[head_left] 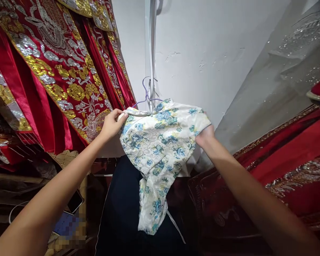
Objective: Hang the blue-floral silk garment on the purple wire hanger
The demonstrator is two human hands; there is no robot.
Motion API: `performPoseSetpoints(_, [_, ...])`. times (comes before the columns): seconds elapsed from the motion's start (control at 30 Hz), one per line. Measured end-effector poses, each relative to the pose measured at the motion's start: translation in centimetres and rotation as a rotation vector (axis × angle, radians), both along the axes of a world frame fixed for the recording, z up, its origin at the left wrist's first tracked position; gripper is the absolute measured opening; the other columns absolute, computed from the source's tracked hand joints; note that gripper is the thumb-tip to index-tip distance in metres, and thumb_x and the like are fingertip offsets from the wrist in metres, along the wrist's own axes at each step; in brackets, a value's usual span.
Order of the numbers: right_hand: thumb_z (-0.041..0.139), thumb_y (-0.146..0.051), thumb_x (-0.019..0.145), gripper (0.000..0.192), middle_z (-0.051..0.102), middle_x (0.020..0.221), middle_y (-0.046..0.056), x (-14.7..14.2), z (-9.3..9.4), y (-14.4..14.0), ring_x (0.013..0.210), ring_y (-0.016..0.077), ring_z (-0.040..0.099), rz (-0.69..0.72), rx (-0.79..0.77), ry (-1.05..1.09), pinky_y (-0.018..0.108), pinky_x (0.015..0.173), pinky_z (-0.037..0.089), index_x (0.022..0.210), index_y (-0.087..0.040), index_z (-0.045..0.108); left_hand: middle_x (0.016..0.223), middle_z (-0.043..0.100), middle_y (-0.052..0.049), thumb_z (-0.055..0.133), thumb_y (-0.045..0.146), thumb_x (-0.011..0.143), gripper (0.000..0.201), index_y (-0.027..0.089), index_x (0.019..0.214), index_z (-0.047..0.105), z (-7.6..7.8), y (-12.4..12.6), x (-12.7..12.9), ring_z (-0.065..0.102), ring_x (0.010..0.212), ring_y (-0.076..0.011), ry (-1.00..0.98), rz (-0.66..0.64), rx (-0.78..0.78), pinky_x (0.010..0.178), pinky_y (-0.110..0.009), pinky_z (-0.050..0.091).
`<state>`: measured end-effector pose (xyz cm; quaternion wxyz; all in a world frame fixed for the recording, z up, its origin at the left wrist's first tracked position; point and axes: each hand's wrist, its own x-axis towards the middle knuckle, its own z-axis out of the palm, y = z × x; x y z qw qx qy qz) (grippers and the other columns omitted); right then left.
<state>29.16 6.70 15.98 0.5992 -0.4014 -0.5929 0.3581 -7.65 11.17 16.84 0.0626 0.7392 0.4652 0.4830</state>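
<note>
Floral top (156, 138): right between your hands, long way running down, purple hanger (146, 96) poking out its neck
Left hand (112, 123): pinching the shoulder edge, nearer the hanger
Right hand (206, 136): at the sleeve opening, fingers hidden, can't tell your grip

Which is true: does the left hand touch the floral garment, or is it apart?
Touching. In the head view, the left hand pinches the floral garment at its upper edge.

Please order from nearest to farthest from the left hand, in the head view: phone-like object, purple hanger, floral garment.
1. Floral garment: held by the left hand.
2. Purple hanger: up and to the right.
3. Phone-like object: below, to the left.
</note>
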Motion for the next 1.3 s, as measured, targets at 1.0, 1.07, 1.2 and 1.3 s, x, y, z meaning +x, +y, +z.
performPoseSetpoints(1.0, [0.075, -0.033, 0.068, 0.098, 0.051, 0.136, 0.02, -9.6, -4.7, -1.2, 0.127, 0.038, 0.049, -0.017, 0.517, -0.913, 0.055, 0.107, 0.043, 0.152, -0.014, 0.03, 0.07, 0.061, -0.006, 0.048, 0.07, 0.091, 0.06, 0.019, 0.063, 0.059, 2.2, -6.7, 10.2, 0.066, 0.079, -0.0211, -0.846, -0.889, -0.435, 0.083, -0.037, 0.054])
performPoseSetpoints(1.07, [0.077, -0.038, 0.066, 0.099, 0.053, 0.131, 0.016, -7.6, -4.0, -0.8, 0.121, 0.0373, 0.051, -0.129, 0.506, -0.873, 0.052, 0.1, 0.048, 0.152, -0.02, 0.032, 0.091, 0.071, -0.01, 0.042, 0.07, 0.093, 0.06, 0.017, 0.091, 0.069, 2.2, -5.9, 8.4, 0.068, 0.093, -0.0248, -0.89, -0.854, -0.585, 0.09, -0.042, 0.054])
performPoseSetpoints(1.2, [0.078, -0.045, 0.064, 0.1, 0.051, 0.131, 0.014, -2.3, -2.2, 0.5, 0.12, 0.0397, 0.051, -0.449, 0.419, -0.835, 0.055, 0.1, 0.045, 0.153, -0.027, 0.035, 0.105, 0.074, -0.013, 0.039, 0.062, 0.098, 0.06, 0.012, 0.121, 0.064, 0.3, -4.6, 2.9, 0.066, 0.108, -0.0287, -0.944, -0.735, -0.712, 0.1, -0.047, 0.049])
performPoseSetpoints(1.3, [0.077, -0.045, 0.065, 0.099, 0.051, 0.127, 0.014, -0.4, -0.3, 1.3, 0.119, 0.0408, 0.051, -0.585, 0.333, -0.858, 0.056, 0.102, 0.042, 0.153, -0.027, 0.038, 0.109, 0.074, -0.015, 0.04, 0.082, 0.085, 0.083, 0.014, 0.126, 0.063, -2.4, -4.6, 0.5, 0.066, 0.112, -0.0328, -0.97, -0.759, -0.802, 0.1, -0.049, 0.05])
